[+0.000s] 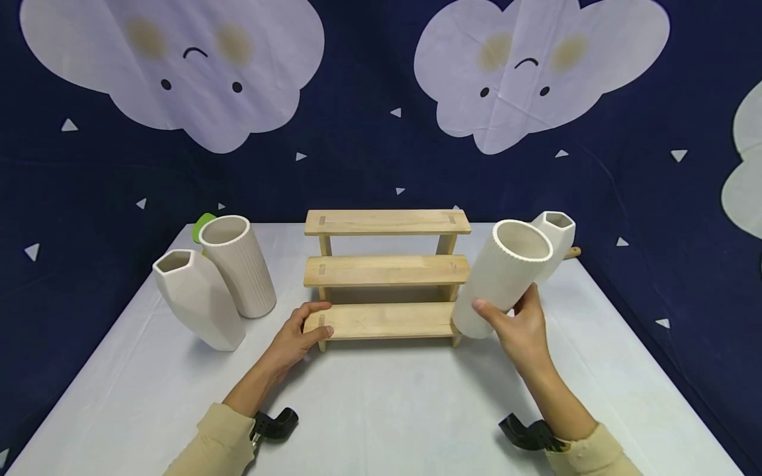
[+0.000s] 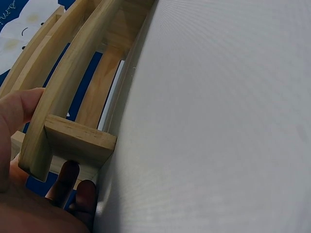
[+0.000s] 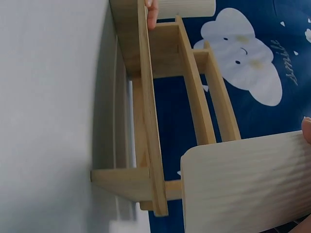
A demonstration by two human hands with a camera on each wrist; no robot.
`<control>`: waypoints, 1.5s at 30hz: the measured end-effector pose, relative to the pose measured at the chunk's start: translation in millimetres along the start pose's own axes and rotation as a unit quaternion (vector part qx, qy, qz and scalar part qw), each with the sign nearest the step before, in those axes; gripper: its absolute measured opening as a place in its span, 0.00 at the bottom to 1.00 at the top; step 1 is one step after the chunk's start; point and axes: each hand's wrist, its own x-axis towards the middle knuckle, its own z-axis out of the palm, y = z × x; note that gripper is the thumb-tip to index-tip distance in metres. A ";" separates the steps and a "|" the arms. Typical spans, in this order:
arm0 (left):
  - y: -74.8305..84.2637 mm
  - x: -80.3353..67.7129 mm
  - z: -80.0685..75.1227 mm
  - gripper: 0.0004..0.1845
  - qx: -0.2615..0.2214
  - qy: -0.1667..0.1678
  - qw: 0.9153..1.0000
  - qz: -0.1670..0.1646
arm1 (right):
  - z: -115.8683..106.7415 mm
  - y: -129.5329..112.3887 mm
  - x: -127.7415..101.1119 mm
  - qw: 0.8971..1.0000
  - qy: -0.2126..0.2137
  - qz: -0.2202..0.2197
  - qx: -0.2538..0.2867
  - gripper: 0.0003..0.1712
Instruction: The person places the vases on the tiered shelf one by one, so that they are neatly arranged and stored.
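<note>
Head view shows a white ribbed cylinder vase (image 1: 506,274) held tilted in the air by the right hand (image 1: 524,330), fingers and thumb wrapped round its lower body. Its base hangs just off the right end of the lowest step of a three-step wooden shelf (image 1: 385,271), which stands at the middle of the white table (image 1: 387,410). The vase's open mouth leans up and to the right.

The left hand (image 1: 297,337) rests on the left end of the lowest step, thumb on top and fingers curled round the end, as the left wrist view confirms.

To seat the vase well, it likely needs turning upright first, then lowering flat onto a step, with the left hand bracing the shelf so it does not slide. The steps look narrow, so centring the base matters.

Further out, a faceted white vase (image 1: 199,301) and a second ribbed vase (image 1: 238,264) stand near left, touching or nearly so. Another faceted vase (image 1: 556,238) stands far right, behind the held one. A dark blue backdrop with clouds (image 1: 178,66) hangs beyond.
</note>
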 end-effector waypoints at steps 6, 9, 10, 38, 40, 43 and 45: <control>-0.8 0.5 0.4 0.28 0.002 0.000 1.000 -0.001 | 9.4 -0.8 -1.6 1.000 -0.025 0.001 0.002 0.43; -0.8 0.6 0.6 0.28 0.005 0.001 1.000 0.000 | 14.7 -0.5 -1.8 0.999 -0.032 0.001 0.014 0.42; -0.8 0.7 0.6 0.28 0.005 0.002 1.000 0.000 | 16.5 -0.4 -1.9 0.999 -0.033 0.002 0.015 0.42; 0.4 -1.3 -0.5 0.28 0.010 0.001 1.000 -0.006 | 52.0 -3.9 -1.4 0.995 -0.095 0.008 0.023 0.44; 0.2 -0.9 -0.2 0.28 0.011 0.002 1.000 -0.008 | 53.6 -3.6 -0.8 0.995 -0.099 0.009 0.020 0.45; -0.4 0.0 0.1 0.28 0.010 0.003 1.000 -0.010 | 55.8 -3.6 0.2 0.994 -0.103 0.013 0.016 0.45; -0.5 0.3 0.2 0.28 0.011 0.003 1.000 -0.009 | 57.1 -3.8 0.8 0.994 -0.105 0.016 0.014 0.46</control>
